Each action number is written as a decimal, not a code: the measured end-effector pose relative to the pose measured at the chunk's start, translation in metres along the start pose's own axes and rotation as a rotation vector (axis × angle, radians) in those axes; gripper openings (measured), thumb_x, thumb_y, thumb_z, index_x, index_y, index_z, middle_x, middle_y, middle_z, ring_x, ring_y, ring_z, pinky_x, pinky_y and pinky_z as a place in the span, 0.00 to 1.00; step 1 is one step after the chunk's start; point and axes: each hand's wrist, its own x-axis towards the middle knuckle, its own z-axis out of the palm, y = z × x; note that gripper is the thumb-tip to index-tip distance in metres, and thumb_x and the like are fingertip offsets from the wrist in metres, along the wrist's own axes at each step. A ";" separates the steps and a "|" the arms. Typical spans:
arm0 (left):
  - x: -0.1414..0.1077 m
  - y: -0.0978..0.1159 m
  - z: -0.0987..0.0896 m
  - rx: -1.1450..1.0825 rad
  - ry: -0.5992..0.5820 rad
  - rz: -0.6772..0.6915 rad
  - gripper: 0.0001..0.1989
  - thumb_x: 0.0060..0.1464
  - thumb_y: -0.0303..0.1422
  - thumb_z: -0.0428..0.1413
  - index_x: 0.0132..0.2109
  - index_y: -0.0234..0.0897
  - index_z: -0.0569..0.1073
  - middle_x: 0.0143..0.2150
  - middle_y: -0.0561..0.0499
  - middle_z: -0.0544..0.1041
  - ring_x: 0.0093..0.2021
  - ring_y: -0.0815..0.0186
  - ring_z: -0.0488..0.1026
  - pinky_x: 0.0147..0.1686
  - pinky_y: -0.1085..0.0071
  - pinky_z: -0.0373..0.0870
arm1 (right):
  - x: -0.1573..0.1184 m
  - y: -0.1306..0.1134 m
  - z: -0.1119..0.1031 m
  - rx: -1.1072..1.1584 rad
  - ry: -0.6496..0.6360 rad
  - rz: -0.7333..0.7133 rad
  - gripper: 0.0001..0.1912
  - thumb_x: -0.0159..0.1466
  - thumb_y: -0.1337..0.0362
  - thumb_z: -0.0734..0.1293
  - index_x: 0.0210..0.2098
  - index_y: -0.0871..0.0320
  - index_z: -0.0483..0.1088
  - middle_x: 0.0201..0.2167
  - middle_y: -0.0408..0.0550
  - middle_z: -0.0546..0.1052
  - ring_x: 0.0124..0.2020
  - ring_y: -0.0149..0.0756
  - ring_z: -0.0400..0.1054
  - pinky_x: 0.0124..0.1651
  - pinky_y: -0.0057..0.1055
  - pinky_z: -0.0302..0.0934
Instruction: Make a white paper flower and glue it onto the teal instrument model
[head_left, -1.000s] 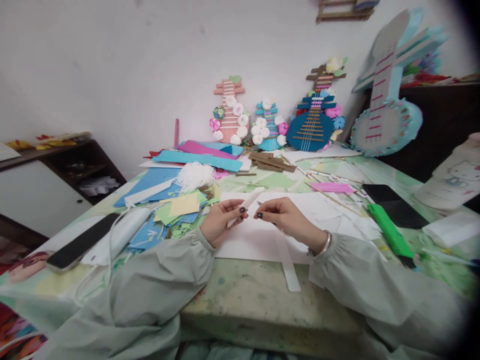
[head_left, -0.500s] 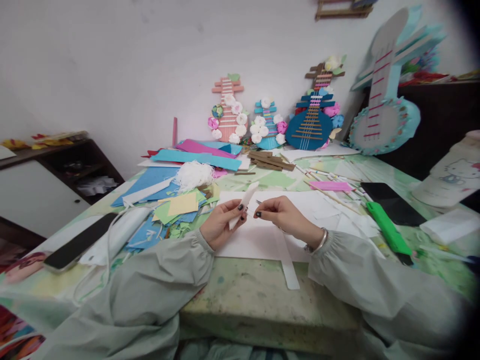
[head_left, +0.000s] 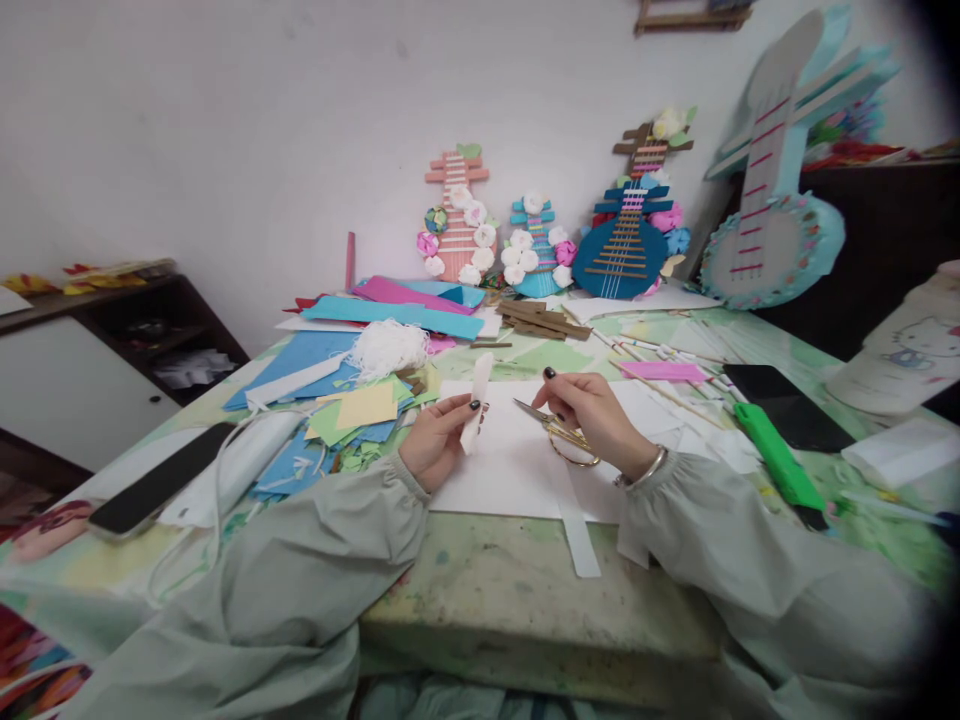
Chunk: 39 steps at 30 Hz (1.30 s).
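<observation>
My left hand (head_left: 439, 440) pinches a narrow white paper strip (head_left: 480, 390), which stands upright between thumb and fingers. To its right, my right hand (head_left: 596, 415) is closed around a pair of gold-handled scissors (head_left: 553, 425). The blades point left toward the strip, and one gold loop hangs below the fingers. My right thumb is raised, apart from the strip. Beneath both hands lies a large white sheet (head_left: 510, 480). Another white strip (head_left: 579, 540) lies across it and reaches past its near edge.
Green and yellow paper scraps (head_left: 364, 410) and white string (head_left: 390, 348) lie left. Brown strips (head_left: 544, 320) lie behind. Decorated paper lutes (head_left: 621, 255) lean on the wall. Right are a green cutter (head_left: 780, 460), a phone (head_left: 784, 405) and a bottle (head_left: 900, 345).
My right hand has moved right and away from the strip, its thumb lifting, and the scissors now show more fully. The strip has turned more upright in my left hand.
</observation>
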 end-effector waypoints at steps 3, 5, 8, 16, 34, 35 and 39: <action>0.002 0.000 -0.001 -0.016 0.008 -0.003 0.09 0.40 0.19 0.61 0.32 0.31 0.74 0.27 0.49 0.78 0.26 0.71 0.73 0.28 0.75 0.70 | 0.007 0.005 -0.008 0.007 0.102 0.009 0.21 0.56 0.50 0.65 0.20 0.63 0.71 0.12 0.37 0.56 0.15 0.22 0.45 0.18 0.27 0.37; 0.002 -0.001 -0.001 -0.007 -0.009 -0.004 0.10 0.39 0.20 0.63 0.33 0.30 0.74 0.27 0.50 0.78 0.26 0.71 0.73 0.28 0.74 0.69 | 0.008 0.007 -0.009 -0.010 0.105 0.000 0.18 0.55 0.52 0.66 0.23 0.63 0.72 0.15 0.40 0.62 0.16 0.23 0.49 0.19 0.26 0.42; -0.001 -0.002 -0.001 0.111 -0.091 0.088 0.10 0.38 0.24 0.64 0.32 0.30 0.74 0.26 0.50 0.77 0.26 0.71 0.72 0.29 0.75 0.68 | 0.004 0.007 -0.002 -0.063 -0.035 -0.045 0.15 0.54 0.55 0.68 0.32 0.62 0.73 0.28 0.46 0.73 0.24 0.27 0.60 0.27 0.27 0.55; -0.021 -0.004 -0.001 0.807 -0.133 0.741 0.07 0.41 0.27 0.61 0.33 0.37 0.76 0.33 0.50 0.77 0.35 0.64 0.73 0.40 0.70 0.67 | -0.012 0.001 0.017 0.086 -0.350 -0.054 0.35 0.48 0.63 0.75 0.53 0.56 0.61 0.38 0.47 0.73 0.36 0.34 0.69 0.40 0.33 0.65; -0.028 -0.008 -0.002 0.955 -0.172 0.816 0.08 0.44 0.26 0.60 0.35 0.41 0.76 0.34 0.50 0.78 0.36 0.64 0.74 0.42 0.72 0.65 | -0.018 -0.004 0.026 -0.023 -0.179 -0.107 0.11 0.52 0.62 0.71 0.33 0.61 0.72 0.26 0.44 0.75 0.27 0.31 0.71 0.33 0.28 0.66; -0.028 -0.008 -0.002 0.970 -0.171 0.830 0.08 0.45 0.26 0.60 0.35 0.41 0.76 0.34 0.50 0.78 0.36 0.63 0.74 0.42 0.72 0.65 | -0.018 -0.003 0.026 -0.021 -0.183 -0.111 0.10 0.53 0.61 0.71 0.32 0.61 0.72 0.25 0.44 0.75 0.27 0.31 0.71 0.33 0.28 0.66; -0.027 -0.009 -0.004 1.040 -0.188 0.919 0.07 0.47 0.27 0.59 0.36 0.39 0.75 0.33 0.50 0.78 0.35 0.65 0.76 0.39 0.74 0.67 | -0.017 0.000 0.025 -0.043 -0.172 -0.098 0.11 0.52 0.60 0.72 0.29 0.62 0.72 0.23 0.44 0.74 0.26 0.31 0.70 0.31 0.28 0.65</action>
